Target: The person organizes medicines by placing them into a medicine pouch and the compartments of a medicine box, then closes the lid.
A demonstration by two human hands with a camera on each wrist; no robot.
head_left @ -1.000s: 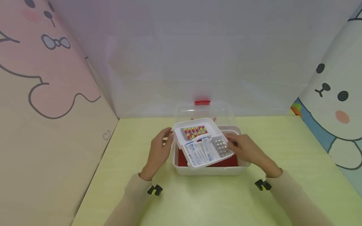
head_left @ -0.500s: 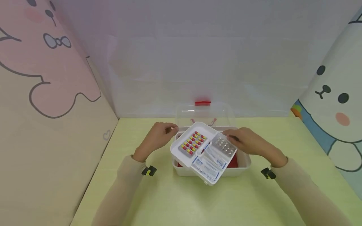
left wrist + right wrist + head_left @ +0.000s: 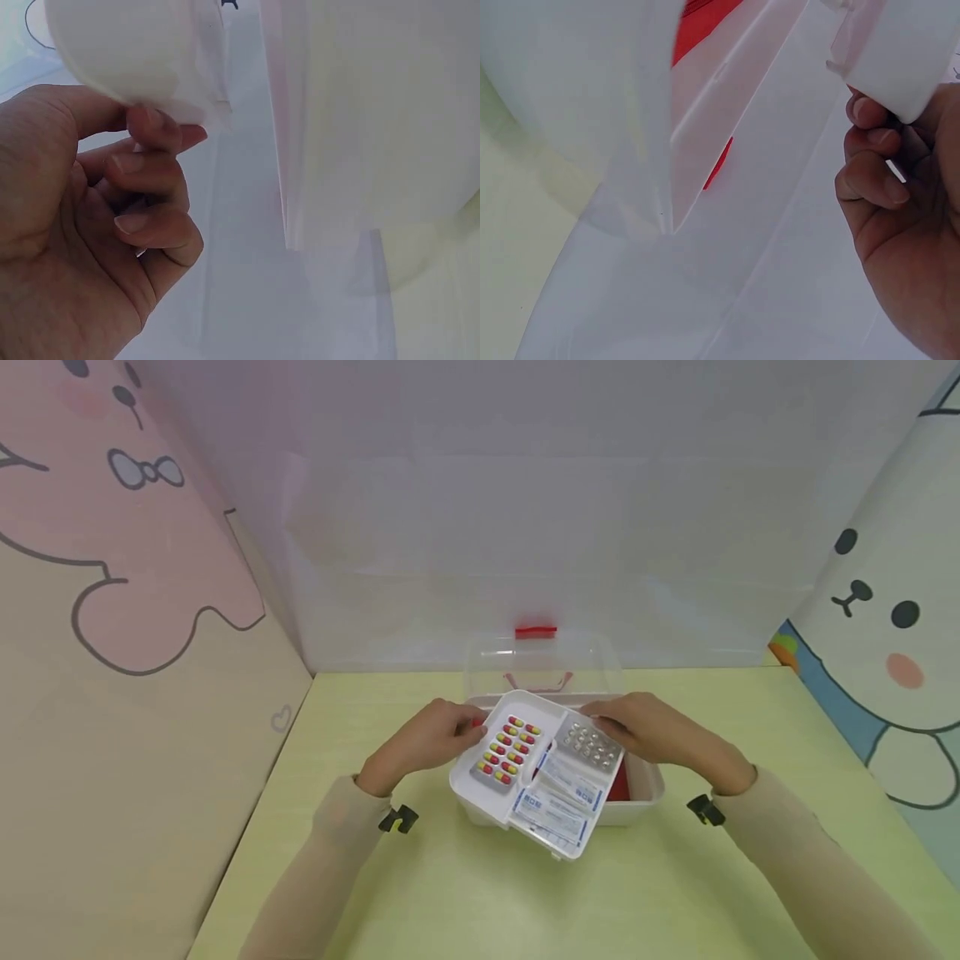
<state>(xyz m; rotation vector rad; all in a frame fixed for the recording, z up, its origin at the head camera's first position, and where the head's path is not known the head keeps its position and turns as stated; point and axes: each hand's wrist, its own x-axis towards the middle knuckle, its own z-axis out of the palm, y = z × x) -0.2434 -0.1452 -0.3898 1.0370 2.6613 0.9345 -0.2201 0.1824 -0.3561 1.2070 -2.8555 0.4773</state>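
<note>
A white compartment tray (image 3: 467,781) is held tilted and turned over the white box (image 3: 645,789). A blister pack of red-and-yellow capsules (image 3: 508,752), a silver blister pack (image 3: 591,745) and white-and-blue sachets (image 3: 551,814) lie in it. My left hand (image 3: 431,735) pinches the tray's upper left edge; the left wrist view shows thumb and fingertips at the tray's corner (image 3: 135,52). On the other side, my right hand (image 3: 660,731) grips the upper right edge, its fingers curled under the tray (image 3: 907,60) in the right wrist view.
The box's clear lid (image 3: 487,664), with a red latch (image 3: 536,632), stands raised behind it against the white backdrop (image 3: 480,527). Something red (image 3: 619,785) shows inside the box. Printed panels flank the pale yellow table (image 3: 750,735) on both sides.
The tray has turned clockwise and come nearer the front, its lower corner now past the box's front edge. My left hand shifted from its left side to its upper edge.
</note>
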